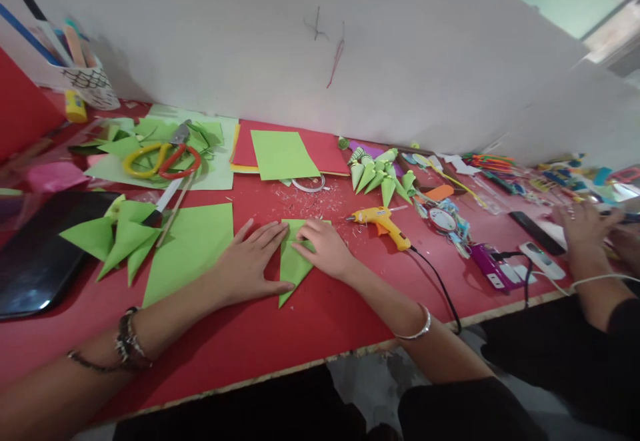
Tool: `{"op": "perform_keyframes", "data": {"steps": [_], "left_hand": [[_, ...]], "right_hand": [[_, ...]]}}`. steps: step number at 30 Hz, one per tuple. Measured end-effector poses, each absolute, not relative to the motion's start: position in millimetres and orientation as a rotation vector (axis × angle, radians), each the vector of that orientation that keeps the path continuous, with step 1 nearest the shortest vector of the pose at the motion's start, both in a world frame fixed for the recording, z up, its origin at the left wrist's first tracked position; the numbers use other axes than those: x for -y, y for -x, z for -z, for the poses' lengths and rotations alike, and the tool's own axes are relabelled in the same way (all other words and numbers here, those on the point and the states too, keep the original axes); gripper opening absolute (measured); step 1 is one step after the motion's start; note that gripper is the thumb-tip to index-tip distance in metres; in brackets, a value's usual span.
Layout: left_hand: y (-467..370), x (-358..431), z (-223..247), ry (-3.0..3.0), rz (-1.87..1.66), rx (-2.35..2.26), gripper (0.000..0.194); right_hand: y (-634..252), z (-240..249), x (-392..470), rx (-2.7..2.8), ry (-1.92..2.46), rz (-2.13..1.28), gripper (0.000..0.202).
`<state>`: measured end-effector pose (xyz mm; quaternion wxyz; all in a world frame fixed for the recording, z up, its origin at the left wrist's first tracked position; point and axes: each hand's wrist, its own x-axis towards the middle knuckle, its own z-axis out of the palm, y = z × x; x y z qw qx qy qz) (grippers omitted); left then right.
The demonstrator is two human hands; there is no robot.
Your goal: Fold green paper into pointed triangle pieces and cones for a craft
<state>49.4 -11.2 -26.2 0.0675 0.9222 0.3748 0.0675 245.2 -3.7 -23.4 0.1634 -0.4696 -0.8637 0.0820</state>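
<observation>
Both hands [259,262] press the light, easily creased paper [293,264] flat — probably best held by its edges.

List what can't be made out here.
- Folded green paper: head view, partly covered by the right hand.
- Larger green sheet: head view, lower part behind the left forearm.
- Dark glossy object: head view, cut off by left edge.
- Co-worker's far hand: head view, blurred, cut off at right.
</observation>
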Motion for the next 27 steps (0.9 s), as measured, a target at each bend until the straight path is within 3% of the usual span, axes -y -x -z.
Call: {"op": "perform_keyframes", "data": {"steps": [27], "left_hand": [[-41.7,20.3,21.7,-2.751,-0.214,-1.092,0.091]], "right_hand": [[-242.1,22.3,4.2,2.439,1.418,-0.276,0.012]]}}
